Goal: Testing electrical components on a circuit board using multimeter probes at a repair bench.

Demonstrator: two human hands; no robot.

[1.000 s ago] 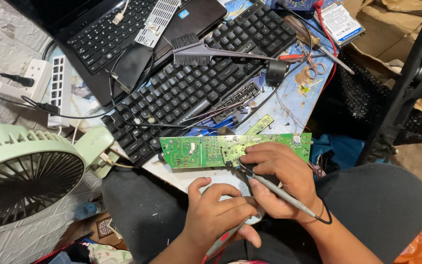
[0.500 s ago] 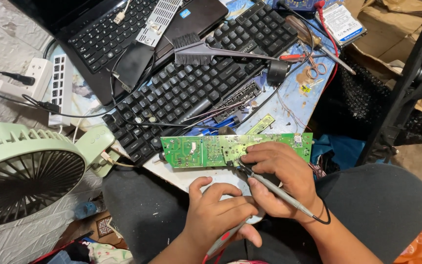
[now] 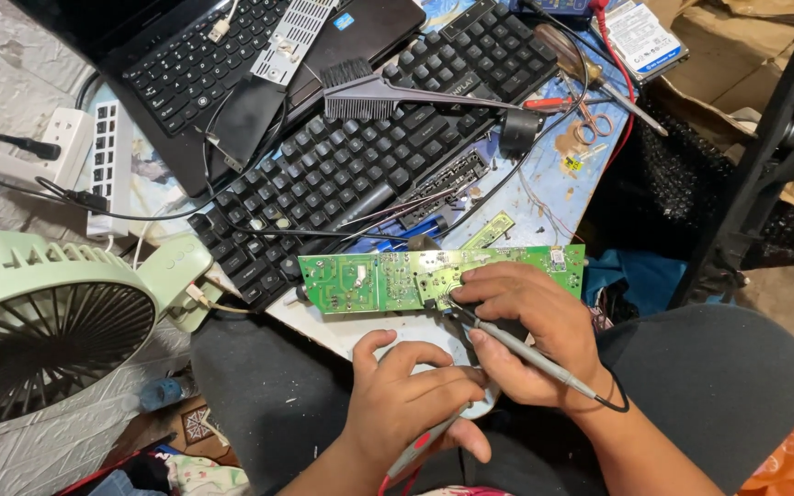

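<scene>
Right hand (image 3: pixel 530 326) pinching grey probe (image 3: pixel 516 349) on green circuit board (image 3: pixel 388 280), left hand (image 3: pixel 406 395) gripping red probe (image 3: pixel 413 453)

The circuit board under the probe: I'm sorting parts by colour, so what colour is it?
Green, seen in the head view: the circuit board under the right hand.

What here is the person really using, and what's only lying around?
In use:
green circuit board
black probe in right hand
red probe in left hand

Lying about:
black keyboard
laptop
brush
green fan
power strip
</scene>
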